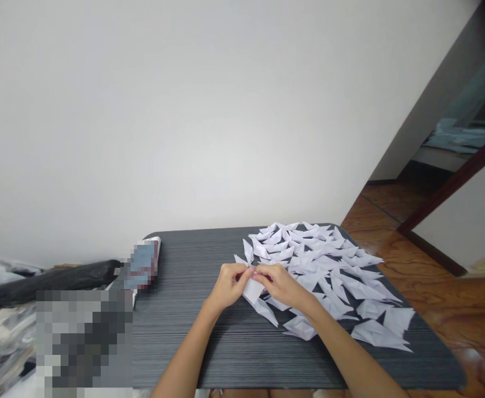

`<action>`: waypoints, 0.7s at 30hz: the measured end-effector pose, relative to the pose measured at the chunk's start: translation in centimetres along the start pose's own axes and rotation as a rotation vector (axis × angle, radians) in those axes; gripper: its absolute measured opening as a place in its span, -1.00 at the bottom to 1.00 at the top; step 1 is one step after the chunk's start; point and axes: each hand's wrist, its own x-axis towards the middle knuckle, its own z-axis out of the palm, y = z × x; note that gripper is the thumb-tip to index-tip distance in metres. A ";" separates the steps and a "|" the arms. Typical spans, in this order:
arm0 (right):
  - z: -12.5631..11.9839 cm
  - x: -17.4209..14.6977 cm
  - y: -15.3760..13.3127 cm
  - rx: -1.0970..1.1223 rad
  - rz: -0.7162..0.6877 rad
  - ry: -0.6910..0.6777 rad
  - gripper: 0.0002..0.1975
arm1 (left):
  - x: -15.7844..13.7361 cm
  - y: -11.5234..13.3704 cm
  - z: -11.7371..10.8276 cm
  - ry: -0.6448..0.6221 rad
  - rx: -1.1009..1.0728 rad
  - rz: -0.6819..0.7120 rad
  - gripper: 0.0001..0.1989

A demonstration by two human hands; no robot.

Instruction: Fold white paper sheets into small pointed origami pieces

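Observation:
A small piece of folded white paper (253, 291) is pinched between both hands over the dark table. My left hand (233, 283) closes on its upper left edge with thumb and fingers. From the other side my right hand (279, 283) grips the upper right edge, and the two thumbs nearly meet. Just below lies a pointed folded paper piece (266, 311) on the tabletop. Many similar white folded paper shapes (315, 260) with pointed ends are spread right of and behind my hands. My fingers hide part of the held paper.
The dark striped table (176, 309) stands against a white wall (209, 121). At its left edge lies a partly blurred packet (143, 262), with a black wrapped roll (60, 282) and plastic bags (6, 342) beyond. Wooden floor (445, 276) and a doorway are to the right.

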 end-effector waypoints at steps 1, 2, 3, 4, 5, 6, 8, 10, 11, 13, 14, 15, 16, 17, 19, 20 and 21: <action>0.0 0.0 0.0 0.003 -0.001 -0.030 -0.75 | 0.0 0.0 0.0 0.001 0.020 -0.001 -0.60; -0.1 0.0 0.1 0.010 0.007 -0.056 -0.75 | 0.0 0.0 0.0 0.001 0.039 -0.003 -0.61; -0.1 0.0 0.1 0.015 0.021 -0.073 -0.74 | 0.0 0.1 -0.1 -0.008 0.052 -0.005 -0.63; -0.1 0.0 0.1 0.014 0.036 -0.074 -0.73 | 0.0 0.2 -0.1 -0.024 0.057 -0.008 -0.65; 0.0 0.0 0.1 0.008 0.048 -0.062 -0.72 | 0.1 0.3 -0.2 -0.045 0.054 -0.013 -0.68; 0.0 -0.1 0.0 0.000 0.056 -0.038 -0.70 | 0.1 0.4 -0.3 -0.062 0.048 -0.019 -0.69; 0.0 -0.1 -0.1 -0.003 0.073 0.013 -0.69 | 0.0 0.4 -0.3 -0.055 0.035 -0.036 -0.68; -0.2 0.0 -0.3 0.059 0.105 0.021 -0.71 | -0.1 0.2 0.0 0.021 0.037 -0.064 -0.65; -0.3 0.0 -0.3 0.110 0.121 0.007 -0.74 | -0.1 0.1 0.2 0.064 0.035 -0.085 -0.64; -0.4 0.1 -0.3 0.202 0.148 -0.009 -0.80 | -0.2 -0.2 0.6 0.109 0.009 -0.133 -0.65; -0.5 0.2 -0.2 0.229 0.163 0.002 -0.80 | -0.3 -0.4 0.8 0.113 -0.011 -0.155 -0.65; -0.5 0.2 -0.2 0.238 0.179 0.023 -0.78 | -0.3 -0.4 1.0 0.112 -0.030 -0.173 -0.67; -0.5 0.3 -0.1 0.233 0.194 0.049 -0.74 | -0.3 -0.5 1.1 0.114 -0.045 -0.188 -0.67; -0.5 0.3 0.0 0.220 0.205 0.072 -0.70 | -0.3 -0.5 1.1 0.122 -0.056 -0.200 -0.68; -0.5 0.4 0.1 0.185 0.201 0.094 -0.64 | -0.2 -0.5 0.9 0.149 -0.082 -0.224 -0.67; -0.6 0.4 0.2 0.166 0.189 0.102 -0.64 | -0.1 -0.5 0.7 0.171 -0.104 -0.241 -0.67; -0.8 0.4 0.3 0.148 0.178 0.116 -0.64 | 0.0 -0.5 0.4 0.202 -0.139 -0.264 -0.67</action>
